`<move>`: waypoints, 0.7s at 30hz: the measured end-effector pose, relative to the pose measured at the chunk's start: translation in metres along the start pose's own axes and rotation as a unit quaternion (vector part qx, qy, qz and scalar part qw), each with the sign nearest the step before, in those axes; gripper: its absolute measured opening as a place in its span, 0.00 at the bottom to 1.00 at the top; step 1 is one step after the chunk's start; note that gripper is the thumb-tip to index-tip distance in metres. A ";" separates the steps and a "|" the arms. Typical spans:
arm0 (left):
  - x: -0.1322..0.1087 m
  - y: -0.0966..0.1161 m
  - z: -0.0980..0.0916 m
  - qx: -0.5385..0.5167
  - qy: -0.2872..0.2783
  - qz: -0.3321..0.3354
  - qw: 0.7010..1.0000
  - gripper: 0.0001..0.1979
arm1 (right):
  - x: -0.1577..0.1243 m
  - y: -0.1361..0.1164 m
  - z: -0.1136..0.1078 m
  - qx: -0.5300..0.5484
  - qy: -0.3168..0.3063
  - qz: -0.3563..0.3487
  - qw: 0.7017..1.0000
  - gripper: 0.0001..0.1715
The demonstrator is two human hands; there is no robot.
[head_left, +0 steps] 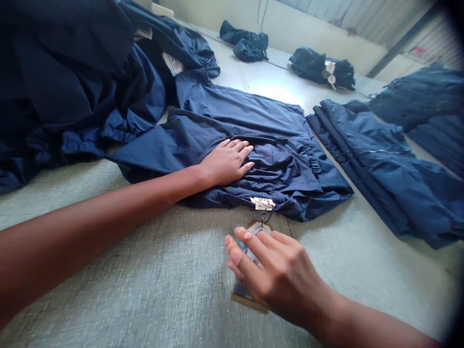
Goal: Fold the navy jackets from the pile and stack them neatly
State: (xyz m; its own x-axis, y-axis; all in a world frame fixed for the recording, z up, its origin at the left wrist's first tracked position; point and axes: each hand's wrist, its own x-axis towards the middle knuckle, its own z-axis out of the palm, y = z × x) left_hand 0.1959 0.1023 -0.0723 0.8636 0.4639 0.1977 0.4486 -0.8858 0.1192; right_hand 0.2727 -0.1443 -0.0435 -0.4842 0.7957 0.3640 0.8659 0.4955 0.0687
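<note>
Nearest you, your right hand (279,275) lies palm down on the table, fingers extended and loosely parted, their tips slightly blurred. They rest on top of a hang tag (242,291), a flat rectangle of brown card with a printed blue-and-white face, and are laid over it rather than closed round it. Your thumb is out of sight. A thin cord runs from the tag's upper end to a small white label (261,203) at the near hem of the jacket (253,121).

The jacket is spread flat just beyond the tag, at mid-table. Its cloth is thin, smooth navy fabric with a slight sheen, gathered into fine puckers along the elasticated hem at the right. Your left hand (226,162) is pressed flat on it near the hem, fingers straight and close together, gripping nothing; the bare forearm crosses the frame from the lower left.

The table (145,270) has a pale grey-green, coarsely woven surface. At left, a loose heap (72,82) of the same navy fabric touches the jacket's upper edge. At right, set apart, a folded garment (380,164) lies in long straight pleats. Two crumpled bundles (246,43) (321,67) sit at the far edge against a cream wall (308,29).
</note>
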 end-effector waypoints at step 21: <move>0.001 -0.002 0.002 -0.002 0.008 0.008 1.000 0.31 | -0.003 -0.012 0.007 0.043 0.114 -0.043 0.992 0.09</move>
State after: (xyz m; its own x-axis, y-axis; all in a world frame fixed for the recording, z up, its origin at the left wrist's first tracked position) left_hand 0.1959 0.1047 -0.0740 0.8668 0.4498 0.2152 0.4336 -0.8930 0.1203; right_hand 0.2627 -0.1507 -0.0515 -0.5064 0.6539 0.5621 0.8035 0.5944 0.0323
